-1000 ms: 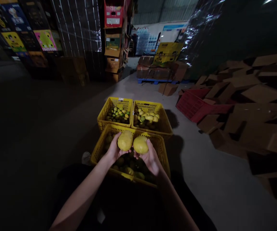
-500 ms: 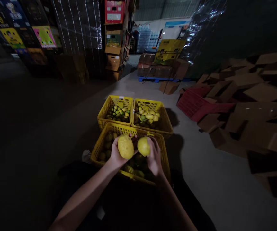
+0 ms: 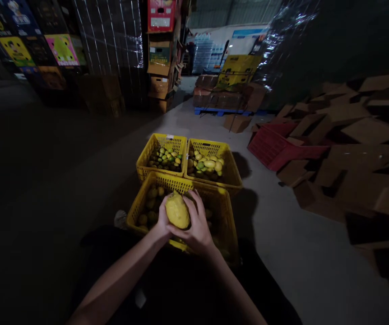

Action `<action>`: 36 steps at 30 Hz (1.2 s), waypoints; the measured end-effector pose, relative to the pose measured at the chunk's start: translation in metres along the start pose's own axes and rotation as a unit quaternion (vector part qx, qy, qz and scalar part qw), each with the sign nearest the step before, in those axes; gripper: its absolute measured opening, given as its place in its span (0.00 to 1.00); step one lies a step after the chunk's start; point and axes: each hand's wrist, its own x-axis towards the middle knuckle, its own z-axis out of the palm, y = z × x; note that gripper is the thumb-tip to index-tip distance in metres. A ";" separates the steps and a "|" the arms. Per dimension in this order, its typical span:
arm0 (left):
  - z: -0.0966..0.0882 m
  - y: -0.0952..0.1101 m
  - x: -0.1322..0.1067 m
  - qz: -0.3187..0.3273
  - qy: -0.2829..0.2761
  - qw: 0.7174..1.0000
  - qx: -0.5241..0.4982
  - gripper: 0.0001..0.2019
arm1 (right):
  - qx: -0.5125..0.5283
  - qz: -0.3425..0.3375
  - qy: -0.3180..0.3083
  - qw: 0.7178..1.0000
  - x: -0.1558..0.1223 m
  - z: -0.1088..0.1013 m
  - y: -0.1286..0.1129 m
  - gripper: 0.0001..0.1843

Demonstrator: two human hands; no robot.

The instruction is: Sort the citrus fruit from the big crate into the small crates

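A large yellow fruit with bumpy skin, lemon-like in look [image 3: 177, 211], is held over the near yellow crate [image 3: 231, 216]. My left hand [image 3: 163, 220] cups it from the left, closed around its side. From the right, my right hand [image 3: 196, 221] is closed on the same lemon, fingers over its far side and thumb beneath. More fruit lies in the near crate, such as a dim yellowish lemon [image 3: 153, 193] at its left; my hands and shadow hide much of the rest.
Beyond stand two more yellow crates: the left crate [image 3: 140, 168] holds green and yellow fruit, the right crate [image 3: 233, 171] mostly yellow. To the right lie a tipped red crate [image 3: 270, 146] and heaped cardboard boxes [image 3: 357, 171]. A loaded blue pallet [image 3: 219, 112] stands behind.
My right hand no longer has the second yellow fruit; it has moved left onto the lemon in my left hand. Where that second fruit lies cannot be made out.
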 end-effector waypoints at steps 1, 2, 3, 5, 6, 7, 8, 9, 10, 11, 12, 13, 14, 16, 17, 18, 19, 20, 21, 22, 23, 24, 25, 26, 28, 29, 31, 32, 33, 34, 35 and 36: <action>-0.003 -0.002 0.000 0.004 0.008 1.000 0.005 0.10 | 0.001 -0.013 -0.011 1.000 -0.001 0.001 -0.003 0.43; -0.007 -0.004 0.000 0.016 0.015 1.000 0.005 0.09 | 0.004 -0.025 -0.017 1.000 -0.002 0.002 -0.006 0.42; -0.011 -0.007 0.000 0.034 0.020 0.999 0.007 0.09 | 0.006 -0.033 -0.020 0.999 -0.004 0.004 -0.008 0.41; -0.016 -0.011 -0.002 0.070 0.026 0.997 0.025 0.13 | 0.012 -0.043 -0.019 0.999 -0.006 0.007 -0.011 0.38; -0.016 -0.012 -0.003 0.085 0.027 0.995 0.033 0.15 | 0.015 -0.042 -0.019 0.999 -0.007 0.009 -0.012 0.37; -0.015 -0.012 -0.003 0.088 0.025 0.995 0.039 0.15 | 0.017 -0.039 -0.019 0.999 -0.008 0.010 -0.011 0.37; -0.012 -0.011 -0.004 0.074 0.018 0.996 0.043 0.14 | 0.020 -0.031 -0.023 0.999 -0.009 0.011 -0.011 0.37; -0.008 -0.009 -0.004 0.047 0.008 0.998 0.044 0.13 | 0.026 -0.017 -0.024 0.999 -0.010 0.011 -0.010 0.38; -0.004 -0.005 -0.003 0.014 -0.004 0.999 0.041 0.14 | 0.032 -0.004 -0.020 0.999 -0.010 0.011 -0.010 0.38; 0.001 -0.001 -0.001 -0.027 -0.013 0.999 0.037 0.18 | 0.038 0.005 -0.010 0.999 -0.010 0.009 -0.010 0.38; 0.005 0.004 0.001 -0.065 -0.017 0.997 0.032 0.21 | 0.045 0.005 0.007 0.999 -0.010 0.007 -0.010 0.37; 0.008 0.010 0.003 -0.089 -0.013 0.996 0.029 0.23 | 0.050 0.001 0.028 0.998 -0.009 0.005 -0.010 0.35; 0.009 0.016 0.005 -0.090 -0.001 0.996 0.028 0.23 | 0.054 -0.004 0.054 0.997 -0.007 0.002 -0.011 0.33; 0.010 0.027 0.008 -0.035 0.021 0.998 0.051 0.20 | 0.059 -0.005 0.110 0.992 -0.003 -0.006 -0.010 0.30; 0.009 0.031 0.009 0.014 0.025 0.997 0.078 0.19 | 0.060 0.003 0.132 0.989 -0.001 -0.010 -0.010 0.29; 0.007 0.035 0.008 0.068 0.024 0.991 0.114 0.18 | 0.060 0.018 0.149 0.987 0.001 -0.013 -0.009 0.28; 0.006 0.038 0.007 0.120 0.019 0.980 0.157 0.19 | 0.064 0.037 0.159 0.985 0.003 -0.015 -0.007 0.28; 0.005 0.039 0.005 0.166 0.011 0.965 0.201 0.20 | 0.072 0.060 0.163 0.982 0.004 -0.016 -0.005 0.28; 0.005 0.039 0.002 0.203 0.002 0.949 0.240 0.22 | 0.082 0.086 0.160 0.980 0.004 -0.017 -0.004 0.28; 0.005 0.038 -0.001 0.227 -0.005 0.935 0.273 0.23 | 0.092 0.107 0.156 0.978 0.004 -0.016 -0.002 0.28; 0.005 0.037 -0.004 0.239 -0.014 0.925 0.296 0.24 | 0.101 0.120 0.157 0.975 0.004 -0.014 -0.001 0.28; 0.006 0.035 -0.007 0.243 -0.022 0.919 0.310 0.24 | 0.106 0.123 0.162 0.973 0.003 -0.012 0.000 0.29; 0.008 0.032 -0.010 0.242 -0.027 0.916 0.318 0.25 | 0.105 0.119 0.169 0.973 0.002 -0.009 0.001 0.29; 0.009 0.030 -0.012 0.241 -0.030 0.916 0.321 0.24 | 0.101 0.113 0.177 0.973 0.001 -0.007 0.002 0.29; 0.011 0.028 -0.016 0.242 -0.033 0.918 0.313 0.24 | 0.095 0.103 0.185 0.973 0.000 -0.003 0.004 0.29; 0.012 0.027 -0.017 0.242 -0.034 0.920 0.307 0.23 | 0.094 0.100 0.182 0.974 -0.001 -0.002 0.004 0.30; 0.013 0.027 -0.017 0.242 -0.037 0.922 0.301 0.23 | 0.092 0.093 0.180 0.975 -0.001 -0.002 0.005 0.30; 0.013 0.027 -0.017 0.242 -0.039 0.921 0.302 0.24 | 0.090 0.087 0.183 0.975 -0.001 -0.002 0.005 0.29; 0.013 0.027 -0.017 0.244 -0.041 0.920 0.306 0.24 | 0.087 0.081 0.186 0.975 -0.001 -0.003 0.005 0.29; 0.013 0.027 -0.016 0.246 -0.042 0.917 0.311 0.24 | 0.083 0.076 0.187 0.976 -0.001 -0.003 0.004 0.29; 0.013 0.028 -0.015 0.247 -0.045 0.914 0.318 0.24 | 0.081 0.075 0.186 0.976 -0.001 -0.003 0.003 0.29; 0.013 0.028 -0.014 0.244 -0.051 0.914 0.322 0.24 | 0.083 0.081 0.184 0.976 -0.001 -0.004 0.001 0.29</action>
